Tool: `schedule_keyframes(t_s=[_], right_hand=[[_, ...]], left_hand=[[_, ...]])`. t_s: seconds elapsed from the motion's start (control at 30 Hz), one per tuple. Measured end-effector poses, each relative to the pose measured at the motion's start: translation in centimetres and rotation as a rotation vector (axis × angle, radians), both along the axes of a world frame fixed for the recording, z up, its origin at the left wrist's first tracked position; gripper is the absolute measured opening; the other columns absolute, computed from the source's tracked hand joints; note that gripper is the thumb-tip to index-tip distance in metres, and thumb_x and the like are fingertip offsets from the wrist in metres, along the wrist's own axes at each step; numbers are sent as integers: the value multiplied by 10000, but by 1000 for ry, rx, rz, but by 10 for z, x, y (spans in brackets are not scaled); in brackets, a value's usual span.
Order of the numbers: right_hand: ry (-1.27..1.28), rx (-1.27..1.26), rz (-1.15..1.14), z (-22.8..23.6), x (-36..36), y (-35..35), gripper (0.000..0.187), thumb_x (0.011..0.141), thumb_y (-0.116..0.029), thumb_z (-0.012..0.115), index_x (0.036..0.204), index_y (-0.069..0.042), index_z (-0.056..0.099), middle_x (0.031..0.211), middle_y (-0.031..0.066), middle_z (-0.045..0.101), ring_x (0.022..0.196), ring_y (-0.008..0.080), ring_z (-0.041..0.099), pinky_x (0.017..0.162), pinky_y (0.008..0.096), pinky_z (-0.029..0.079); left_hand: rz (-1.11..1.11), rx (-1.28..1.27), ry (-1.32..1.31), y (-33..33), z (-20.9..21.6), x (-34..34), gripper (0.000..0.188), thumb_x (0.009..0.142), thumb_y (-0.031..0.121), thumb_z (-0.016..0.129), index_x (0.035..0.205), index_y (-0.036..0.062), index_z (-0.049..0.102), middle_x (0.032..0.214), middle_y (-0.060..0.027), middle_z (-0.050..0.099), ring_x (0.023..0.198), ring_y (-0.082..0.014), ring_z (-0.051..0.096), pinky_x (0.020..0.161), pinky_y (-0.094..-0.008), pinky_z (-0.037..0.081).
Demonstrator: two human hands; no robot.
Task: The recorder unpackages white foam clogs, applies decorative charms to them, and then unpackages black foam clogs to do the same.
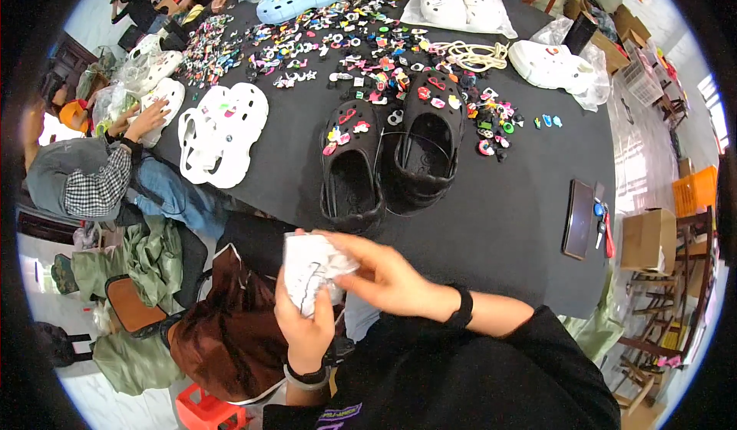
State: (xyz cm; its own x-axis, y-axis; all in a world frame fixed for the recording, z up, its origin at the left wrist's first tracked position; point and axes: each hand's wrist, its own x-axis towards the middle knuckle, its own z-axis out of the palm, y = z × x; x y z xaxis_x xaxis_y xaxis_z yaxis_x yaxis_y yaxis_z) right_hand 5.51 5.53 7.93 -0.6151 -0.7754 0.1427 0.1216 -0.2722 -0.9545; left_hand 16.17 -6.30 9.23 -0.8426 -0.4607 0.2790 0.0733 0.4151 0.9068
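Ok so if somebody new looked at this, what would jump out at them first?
Probably the mass of tiny, brightly coloured charms strewn over the far part of the dark table. Just nearer, the charm-decorated black clogs stand out in the middle, with white clogs to their left. At the near edge, a crumpled white bundle sits in the fingers of the left hand and right hand.

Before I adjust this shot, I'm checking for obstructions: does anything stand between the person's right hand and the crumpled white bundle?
Nothing visible does: the right hand touches the right side of the crumpled white bundle, and the left hand holds it from below. The black clogs stand beyond both hands.
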Motion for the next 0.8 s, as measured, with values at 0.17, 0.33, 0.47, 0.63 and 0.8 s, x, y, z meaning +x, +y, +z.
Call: schedule_keyframes(t_s=[0.17, 0.33, 0.47, 0.63, 0.8], right_hand=[[-229, -293, 205, -2, 24, -6, 730, 894, -54, 538, 1483, -2, 110, 1484, 158, 295, 1353, 189, 291, 1089, 320, 276], [-68, 3, 96, 5, 6, -7, 540, 952, -167, 522, 1406, 19, 299, 1301, 162, 493, 1179, 184, 479, 998, 323, 385], [-167, -89, 33, 0, 2, -8, 468, 956, -163, 537, 1351, 20, 365, 1164, 99, 554, 1090, 161, 520, 955, 305, 415], [108, -84, -78, 16, -1, -12, 423, 977, -185, 459, 1335, 25, 376, 1336, 174, 454, 1288, 251, 405, 1070, 368, 302], [837, 74, -280, 17, -31, -15, 435, 973, -247, 398, 1325, 9, 394, 1491, 172, 311, 1405, 350, 227, 1120, 508, 139]], left_hand=[[126, -237, 99, 6, 1, -19, 631, 856, 62, 484, 1394, -127, 215, 1433, -260, 369, 1214, -331, 506, 976, -394, 432], [-98, -135, 111, 8, -2, -18, 722, 845, 65, 481, 1443, -105, 114, 1546, -230, 83, 1369, -336, 309, 1096, -413, 281], [-147, 605, 217, -3, 1, -19, 680, 854, -40, 410, 1464, -73, 111, 1556, -198, 13, 1392, -296, 270, 1110, -403, 266], [-78, 529, 264, -2, -15, -23, 427, 980, 100, 447, 1374, -28, 346, 1413, -164, 403, 1275, -274, 441, 1068, -408, 357], [-213, 556, 292, 0, -12, -27, 484, 951, 127, 526, 1369, -34, 343, 1380, -157, 432, 1262, -263, 450, 1060, -382, 364]])
